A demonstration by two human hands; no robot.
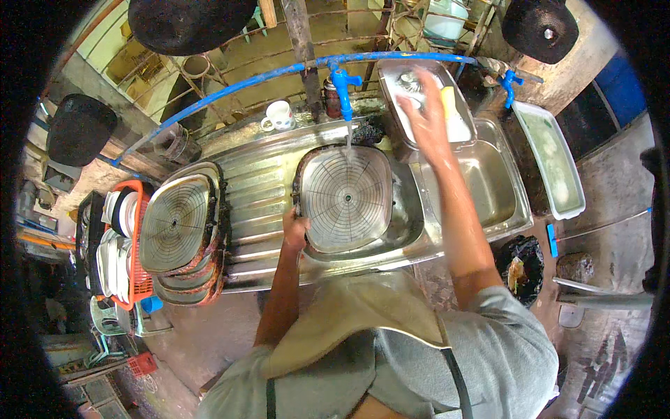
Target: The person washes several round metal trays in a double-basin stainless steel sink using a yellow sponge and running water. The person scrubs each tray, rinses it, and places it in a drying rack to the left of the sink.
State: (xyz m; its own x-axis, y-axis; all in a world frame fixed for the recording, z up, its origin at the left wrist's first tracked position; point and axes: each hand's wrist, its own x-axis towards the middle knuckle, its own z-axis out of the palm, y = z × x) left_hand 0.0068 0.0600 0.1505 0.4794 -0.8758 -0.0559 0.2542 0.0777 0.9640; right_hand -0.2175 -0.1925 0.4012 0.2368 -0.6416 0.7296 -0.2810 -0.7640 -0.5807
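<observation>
A squarish metal pan (345,199) with a pattern of rings and spokes and a dark outer rim sits tilted over the left sink basin. Water from the blue tap (343,87) runs onto its far part. My left hand (295,230) grips the pan's left edge. My right hand (427,115), slightly blurred, is raised over a metal tray (464,143) of whitish suds, thumb and fingers apart. Behind its fingers a scouring pad (410,82) shows in the tray, and a yellow piece (449,101) lies to the right.
Similar pans stand in a stack (174,223) on the left drainboard, beside an orange rack (143,262) of white plates. A mug (279,116) stands on the ledge. The right basin (481,185) adjoins a long white tub (551,160) of cloudy water. A black bag (527,258) lies below.
</observation>
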